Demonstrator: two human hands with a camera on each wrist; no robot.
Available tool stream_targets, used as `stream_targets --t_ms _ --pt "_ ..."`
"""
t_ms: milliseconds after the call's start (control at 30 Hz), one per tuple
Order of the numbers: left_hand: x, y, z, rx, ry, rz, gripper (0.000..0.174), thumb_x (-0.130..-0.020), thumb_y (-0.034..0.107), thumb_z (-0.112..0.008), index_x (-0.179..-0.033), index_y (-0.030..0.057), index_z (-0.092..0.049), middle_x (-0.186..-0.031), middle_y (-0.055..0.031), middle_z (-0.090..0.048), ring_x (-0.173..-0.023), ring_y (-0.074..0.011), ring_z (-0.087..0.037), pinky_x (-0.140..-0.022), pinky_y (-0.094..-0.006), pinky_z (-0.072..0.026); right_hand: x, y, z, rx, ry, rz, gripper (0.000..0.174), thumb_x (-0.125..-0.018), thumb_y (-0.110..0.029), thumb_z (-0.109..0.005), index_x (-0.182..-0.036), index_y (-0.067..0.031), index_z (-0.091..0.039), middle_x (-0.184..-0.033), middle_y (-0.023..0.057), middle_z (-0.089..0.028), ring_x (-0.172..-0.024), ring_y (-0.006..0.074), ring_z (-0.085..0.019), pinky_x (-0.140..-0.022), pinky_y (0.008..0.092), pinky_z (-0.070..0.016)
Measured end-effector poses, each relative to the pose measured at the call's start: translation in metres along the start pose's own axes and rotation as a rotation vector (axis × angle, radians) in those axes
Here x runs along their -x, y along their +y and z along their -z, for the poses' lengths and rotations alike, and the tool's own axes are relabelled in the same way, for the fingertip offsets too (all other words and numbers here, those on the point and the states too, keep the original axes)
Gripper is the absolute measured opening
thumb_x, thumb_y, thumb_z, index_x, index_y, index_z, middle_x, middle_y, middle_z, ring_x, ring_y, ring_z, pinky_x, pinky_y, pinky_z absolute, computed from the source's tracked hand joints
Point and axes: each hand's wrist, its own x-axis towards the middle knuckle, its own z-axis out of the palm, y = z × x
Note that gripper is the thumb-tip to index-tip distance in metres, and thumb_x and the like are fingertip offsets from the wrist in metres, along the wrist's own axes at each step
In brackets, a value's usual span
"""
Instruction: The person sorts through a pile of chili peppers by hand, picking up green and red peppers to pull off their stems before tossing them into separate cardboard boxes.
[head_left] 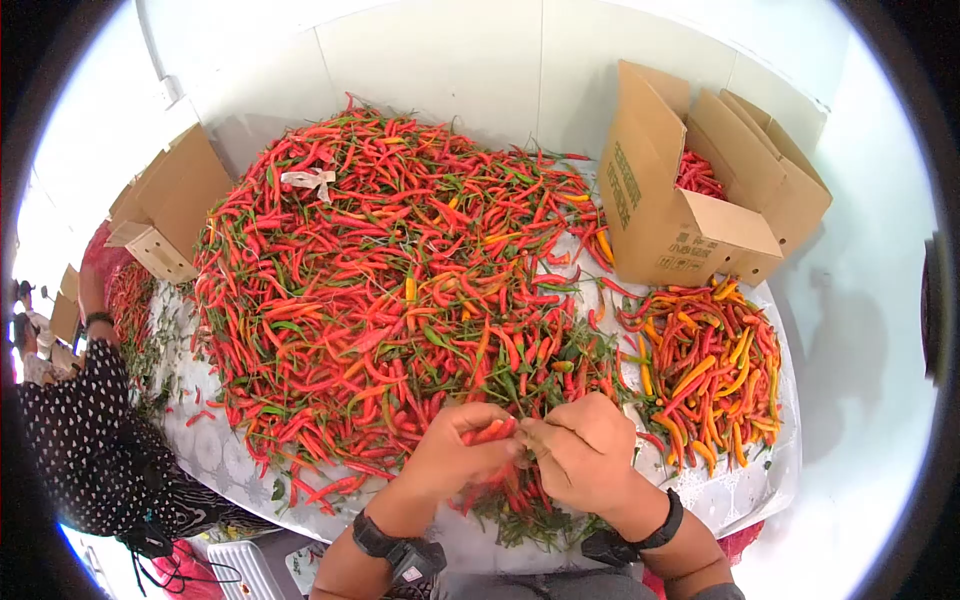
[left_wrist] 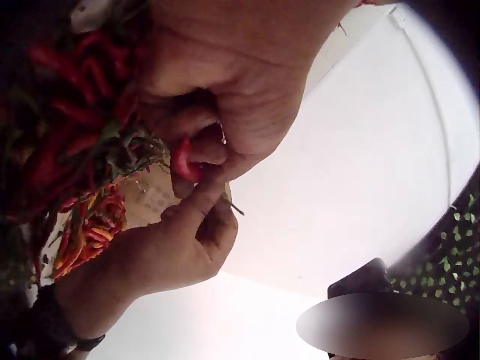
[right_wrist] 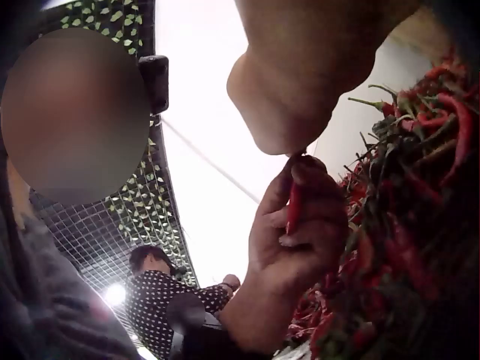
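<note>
Low in the head view, my left hand [head_left: 452,455] grips red chili peppers [head_left: 488,432] in its curled fingers. My right hand [head_left: 588,450] meets it from the right, with thumb and forefinger pinching at the stem end. One chili pepper [right_wrist: 293,207] lies along the left fingers in the right wrist view. A thin green stem [left_wrist: 234,206] pokes out past the right fingertips in the left wrist view. Both hands are above the front edge of a large heap of red chili peppers with green stems [head_left: 370,270].
To the right lies a smaller pile of red and yellow chili peppers [head_left: 700,375]. An open cardboard box [head_left: 640,200] holding red peppers stands behind it. Another cardboard box [head_left: 175,205] is at the left. A person in a dotted top [head_left: 80,430] is at the table's left side.
</note>
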Motion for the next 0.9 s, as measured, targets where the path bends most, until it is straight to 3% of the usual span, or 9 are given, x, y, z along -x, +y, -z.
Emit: stream_targets --t_ms 133,233,267,367,467,633,667,800,900 --pt "-0.001 0.001 -0.004 0.07 0.184 -0.241 0.012 -0.084 0.009 -0.061 -0.093 0.0004 -0.059 -0.068 -0.0052 -0.055 -0.053 -0.0098 -0.047 -0.045 -0.0204 -0.0361 -0.003 0.021 0.012 0.33 0.16 -0.043 0.021 -0.062 0.002 -0.071 -0.08 -0.0079 -0.066 -0.076 0.0055 -0.057 -0.076 0.0247 -0.056 -0.062 0.0346 -0.0444" --pt "-0.001 0.008 0.021 0.358 0.158 -0.357 0.012 -0.088 0.012 -0.055 -0.094 0.0018 -0.056 -0.079 -0.0064 -0.059 -0.065 -0.0136 -0.057 -0.051 -0.0226 -0.0424 -0.017 0.031 0.02 0.42 0.275 -0.173 0.025 -0.064 -0.007 -0.071 -0.089 -0.0109 -0.066 -0.081 0.0067 -0.057 -0.073 0.026 -0.057 -0.061 0.0358 -0.0468" --pt "-0.002 0.009 0.029 0.391 0.121 -0.395 0.014 -0.091 0.017 -0.053 -0.098 0.0045 -0.054 -0.079 -0.0047 -0.057 -0.065 -0.0146 -0.056 -0.052 -0.0225 -0.0428 -0.014 0.026 0.014 0.362 0.218 -0.117 0.018 -0.068 -0.011 -0.071 -0.084 -0.0091 -0.064 -0.084 0.0072 -0.057 -0.078 0.0255 -0.056 -0.063 0.0356 -0.0462" --pt "-0.002 0.015 0.027 0.562 0.146 -0.352 0.016 -0.093 0.021 -0.053 -0.101 0.0077 -0.053 -0.079 -0.0035 -0.056 -0.065 -0.014 -0.055 -0.05 -0.0215 -0.0423 0.009 0.002 -0.003 0.115 -0.324 -0.094 0.026 -0.063 -0.017 -0.076 -0.081 -0.0081 -0.06 -0.096 0.0103 -0.056 -0.084 0.0261 -0.055 -0.066 0.037 -0.0445" --pt "0.001 0.015 0.022 0.543 0.116 -0.322 0.015 -0.092 0.02 -0.057 -0.101 0.0101 -0.052 -0.077 -0.0024 -0.054 -0.062 -0.0127 -0.053 -0.047 -0.0212 -0.0393 0.005 -0.02 -0.009 0.197 -0.569 -0.146 0.026 -0.062 -0.02 -0.076 -0.078 -0.008 -0.058 -0.088 0.0091 -0.057 -0.081 0.0259 -0.057 -0.064 0.0377 -0.0444" --pt "-0.001 0.009 0.024 0.443 0.084 -0.313 0.013 -0.089 0.013 -0.06 -0.099 0.0085 -0.054 -0.076 -0.0023 -0.053 -0.058 -0.0096 -0.049 -0.045 -0.0199 -0.0346 0.006 -0.008 -0.007 0.142 -0.374 -0.153 0.02 -0.065 -0.013 -0.073 -0.077 -0.0059 -0.058 -0.083 0.0095 -0.058 -0.075 0.0278 -0.057 -0.064 0.0391 -0.0445" --pt "0.0 0.01 0.023 0.42 0.109 -0.291 0.012 -0.088 0.012 -0.061 -0.098 0.0083 -0.054 -0.075 -0.0019 -0.053 -0.058 -0.0092 -0.049 -0.045 -0.0197 -0.0339 0.004 -0.003 -0.005 0.098 -0.293 -0.178 0.018 -0.066 -0.011 -0.071 -0.078 -0.0054 -0.059 -0.083 0.0096 -0.058 -0.075 0.0282 -0.057 -0.064 0.0391 -0.0447" --pt "0.002 0.014 0.018 0.107 0.276 -0.204 0.015 -0.084 0.014 -0.066 -0.093 0.0059 -0.057 -0.073 -0.0016 -0.055 -0.058 -0.0088 -0.05 -0.045 -0.0208 -0.035 -0.008 0.012 0.022 -0.164 -0.487 -0.26 0.02 -0.07 -0.003 -0.066 -0.09 -0.007 -0.065 -0.088 0.0092 -0.059 -0.08 0.0307 -0.057 -0.07 0.0397 -0.0449" --pt "0.002 0.012 0.019 -0.59 0.316 -0.3 0.019 -0.078 0.016 -0.071 -0.086 0.0028 -0.06 -0.071 -0.0038 -0.057 -0.061 -0.0141 -0.054 -0.049 -0.0269 -0.0407 -0.007 0.019 0.023 0.277 -0.141 -0.172 0.021 -0.071 -0.006 -0.066 -0.092 -0.0096 -0.064 -0.088 0.008 -0.058 -0.084 0.0286 -0.055 -0.074 0.0398 -0.0426"
